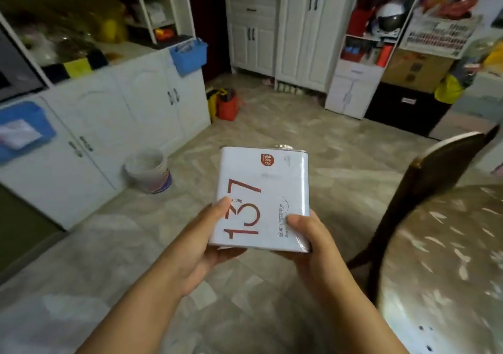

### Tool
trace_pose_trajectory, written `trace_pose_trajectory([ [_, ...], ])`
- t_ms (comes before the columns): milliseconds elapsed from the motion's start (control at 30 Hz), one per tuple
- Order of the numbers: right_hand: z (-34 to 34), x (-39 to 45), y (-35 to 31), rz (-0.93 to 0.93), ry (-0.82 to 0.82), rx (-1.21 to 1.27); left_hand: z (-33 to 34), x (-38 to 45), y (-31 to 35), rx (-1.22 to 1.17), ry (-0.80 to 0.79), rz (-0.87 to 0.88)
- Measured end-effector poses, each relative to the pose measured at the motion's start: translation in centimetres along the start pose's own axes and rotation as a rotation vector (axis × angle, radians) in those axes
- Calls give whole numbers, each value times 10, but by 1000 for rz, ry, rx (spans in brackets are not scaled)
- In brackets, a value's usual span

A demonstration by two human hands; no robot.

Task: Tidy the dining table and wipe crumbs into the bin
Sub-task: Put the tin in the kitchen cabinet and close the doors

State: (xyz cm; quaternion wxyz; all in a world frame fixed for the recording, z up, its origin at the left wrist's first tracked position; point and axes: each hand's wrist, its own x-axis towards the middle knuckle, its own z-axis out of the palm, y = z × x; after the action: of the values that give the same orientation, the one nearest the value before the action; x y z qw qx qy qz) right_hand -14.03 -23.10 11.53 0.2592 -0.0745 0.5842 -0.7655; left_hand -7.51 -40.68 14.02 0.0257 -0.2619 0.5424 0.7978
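Both hands, left hand (201, 244) and right hand (310, 244), grip a white tin (264, 198) at frame centre. Right of it lies the surface (449, 272); a white bucket (148, 170) stands centre-left.

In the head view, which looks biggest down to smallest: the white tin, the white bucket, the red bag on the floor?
1. White tin, though it is nearest the camera.
2. White bucket.
3. Red bag, farthest away.

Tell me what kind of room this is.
Probably a home kitchen-dining room: white cabinets line the walls, a dining table with a chair stands at right, and shelves hold household clutter.
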Motion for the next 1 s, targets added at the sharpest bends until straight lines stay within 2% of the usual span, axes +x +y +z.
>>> trace_pose_trajectory([
  [167, 109, 95, 33, 147, -101, -111, -122, 43, 43, -51, 150, 8],
  [400, 226, 200, 47, 135, -232, -286, -232, 100, 89, -151, 337, 44],
  [700, 295, 361, 49, 176, -302, -314, -297, 202, 166, -182, 513, 46],
  [867, 327, 466, 20, 123, -457, -293, -315, 267, 230, -213, 616, 101],
  [1000, 359, 541, -10, 90, -558, -276, -334, 315, 290, -207, 720, 71],
])
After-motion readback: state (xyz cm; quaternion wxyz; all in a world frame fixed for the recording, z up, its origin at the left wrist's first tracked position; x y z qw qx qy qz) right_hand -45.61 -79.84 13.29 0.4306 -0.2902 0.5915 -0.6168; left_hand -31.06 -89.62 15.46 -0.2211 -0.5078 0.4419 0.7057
